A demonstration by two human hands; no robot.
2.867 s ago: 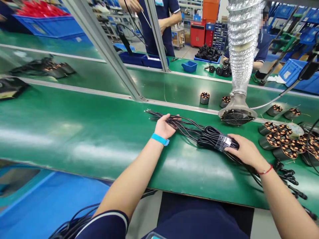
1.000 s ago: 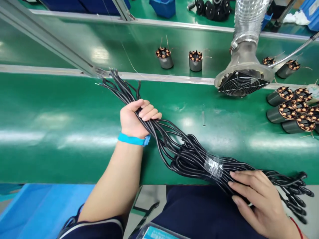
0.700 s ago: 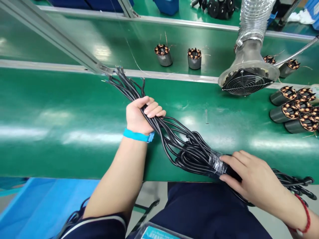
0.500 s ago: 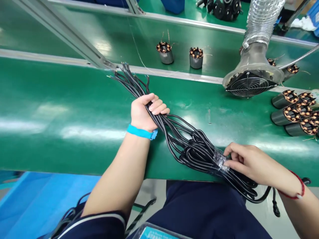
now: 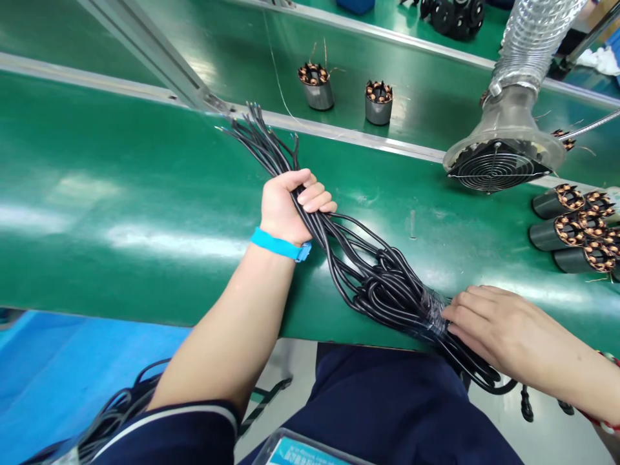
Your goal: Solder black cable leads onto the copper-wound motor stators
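Observation:
A bundle of black cables [image 5: 387, 284] lies slantwise over the green bench, its stripped wire ends pointing to the upper left. My left hand [image 5: 295, 203], with a blue band at the wrist, is wrapped round the bundle near those ends. Clear plastic wrap [image 5: 433, 310] binds the coiled part. Over the wrap's right side rests my right hand [image 5: 489, 323], fingers together and bent on the cables; its thumb is mostly hidden. The looped end and a black plug [image 5: 527, 405] hang past the bench's front edge.
Two copper-wound cores [image 5: 317, 90] [image 5: 378, 104] stand behind the metal rail [image 5: 387, 142]. A fume hood with a fan grille [image 5: 494, 169] hangs at the upper right. Several more cores [image 5: 557, 232] lie at the right. More cables [image 5: 116, 407] sit in a blue container [image 5: 62, 361] at the lower left.
My right hand has gone from pinching the plastic wrap to lying over it, with the back of the hand turned up. My left hand keeps its grip. The view has shifted slightly.

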